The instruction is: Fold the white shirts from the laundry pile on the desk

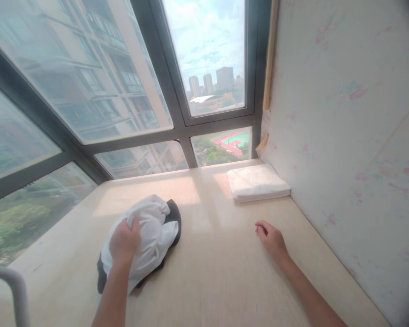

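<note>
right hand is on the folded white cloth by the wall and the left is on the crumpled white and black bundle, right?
Not quite: in the head view, the right hand is apart from the folded white cloth by the wall, on its near side. The left hand is on the crumpled white and black bundle, as you say.

Through one head-worn camera we look forward and down from above and behind our fingers point(261, 224), fairly near, towards the windows point(209, 50) beyond them.

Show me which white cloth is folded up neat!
The flat cloth beside the wall, with straight, layered edges. The other cloth, under the left hand, is crumpled.
</note>
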Available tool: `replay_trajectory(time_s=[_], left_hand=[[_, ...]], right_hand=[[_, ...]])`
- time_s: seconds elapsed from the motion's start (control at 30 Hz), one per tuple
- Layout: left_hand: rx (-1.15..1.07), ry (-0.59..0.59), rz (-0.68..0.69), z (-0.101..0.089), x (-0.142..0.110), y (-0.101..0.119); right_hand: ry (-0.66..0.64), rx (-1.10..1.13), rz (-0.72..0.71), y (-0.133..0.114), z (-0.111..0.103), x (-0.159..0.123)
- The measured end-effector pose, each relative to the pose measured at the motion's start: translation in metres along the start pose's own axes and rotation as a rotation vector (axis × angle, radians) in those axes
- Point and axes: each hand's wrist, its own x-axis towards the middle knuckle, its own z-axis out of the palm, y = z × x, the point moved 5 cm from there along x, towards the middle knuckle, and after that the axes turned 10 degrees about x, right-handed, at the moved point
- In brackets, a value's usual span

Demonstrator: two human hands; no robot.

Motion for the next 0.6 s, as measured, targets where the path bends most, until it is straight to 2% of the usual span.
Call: replay_trajectory(time_s=[0.07,0.13,0.2,0.27,0.33,0.37,0.43,0.5,0.6], left_hand=[[0.008,-0.1,0.119,0.03,-0.037,0.01],[0.024,-0.138,0.191,0.045,-0.062,0.018],[0.054,-0.09,0.235,0.044,-0.072,0.024],[0.052,0.003,0.28,0.034,-0.075,0.036],[-0.017,0.061,0.334,0.028,-0.08,0.057],[-0.066,0.052,0.376,0.029,-0.085,0.07],[-0.146,-0.03,0.482,0.041,-0.102,0.103],[-0.155,-0.177,0.582,0.061,-0.125,0.137],[-0.047,-0.382,0.62,0.091,-0.154,0.172]], right_hand=[[-0.005,-0.001,0.0,0.0,0.0,0.0],[-0.008,0.002,0.0,-0.001,0.001,0.0],[-0.006,0.006,0.005,-0.001,0.001,0.0],[0.002,0.012,0.023,-0.001,0.001,0.001],[0.015,0.044,0.06,0.001,0.001,0.002],[0.029,0.081,0.087,0.002,0.0,0.003],[0.07,0.165,0.143,0.006,-0.001,0.007],[0.11,0.2,0.175,0.01,-0.004,0.016],[0.132,0.12,0.154,0.011,-0.016,0.043]])
